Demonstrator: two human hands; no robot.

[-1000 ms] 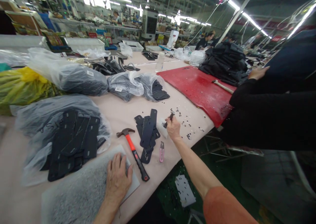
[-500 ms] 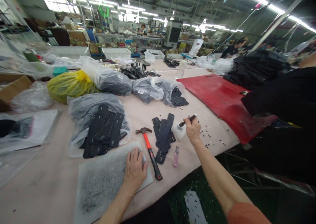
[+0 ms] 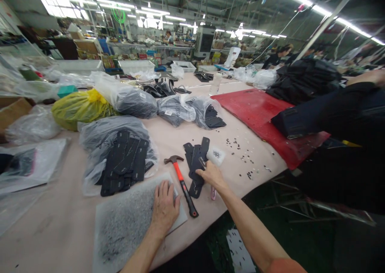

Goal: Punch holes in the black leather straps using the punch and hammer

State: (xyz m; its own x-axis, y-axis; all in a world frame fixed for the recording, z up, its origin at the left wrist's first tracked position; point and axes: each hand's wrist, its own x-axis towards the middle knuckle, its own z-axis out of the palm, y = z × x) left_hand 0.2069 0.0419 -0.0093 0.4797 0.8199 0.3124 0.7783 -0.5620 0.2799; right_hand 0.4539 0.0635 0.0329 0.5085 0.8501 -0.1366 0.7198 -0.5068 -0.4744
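Observation:
My left hand [image 3: 165,206] lies flat, fingers stretched out, on the right part of a worn, speckled white board [image 3: 126,221]. In my right hand [image 3: 211,173] is a short dark hole punch [image 3: 202,161] with a metallic end, held over a pile of black strap-like pieces [image 3: 195,154]. Between my hands a claw hammer [image 3: 183,183] with an orange and black handle rests on the table. A pink-handled cutter [image 3: 213,193] is partly covered by my right hand and wrist. Just beyond that hand is a small white block [image 3: 216,154] with dark marks.
More black pieces [image 3: 124,164] spill from a clear plastic bag at left. Behind stand a yellow bag [image 3: 81,110] and several filled clear bags [image 3: 135,100]. Small dark scraps [image 3: 248,158] dot the table at right, near a red sheet [image 3: 255,108] and a person in dark clothing [image 3: 339,124].
My right hand has moved left and nearer with the hole punch, from beyond the white block to over the black pieces. My left hand stays on the board. The dark sleeve at right has moved further over the red sheet.

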